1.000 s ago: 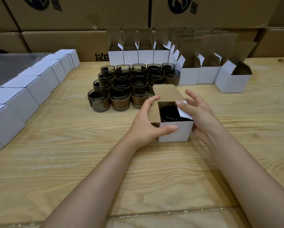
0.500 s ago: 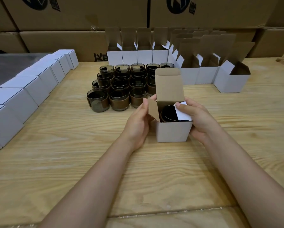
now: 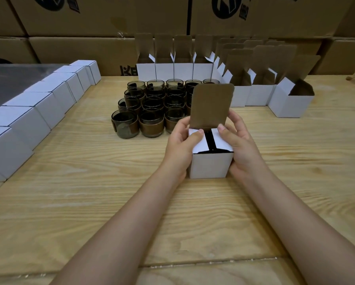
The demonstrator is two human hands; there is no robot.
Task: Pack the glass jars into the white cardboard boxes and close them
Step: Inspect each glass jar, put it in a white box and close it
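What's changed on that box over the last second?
Both side flaps went down: the left hand folded its flap inward, the right hand finished its own, thumbs now pressing them flat on the box. Lid swung upright. Loose jars and closed boxes unchanged.

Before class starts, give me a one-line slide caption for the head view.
Left hand and right hand press the side flaps of a white box down, its lid upright, near glass jars.

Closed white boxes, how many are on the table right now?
7 closed white boxes, in one row along the left side of the table, from near left to the back; more may lie out of frame.
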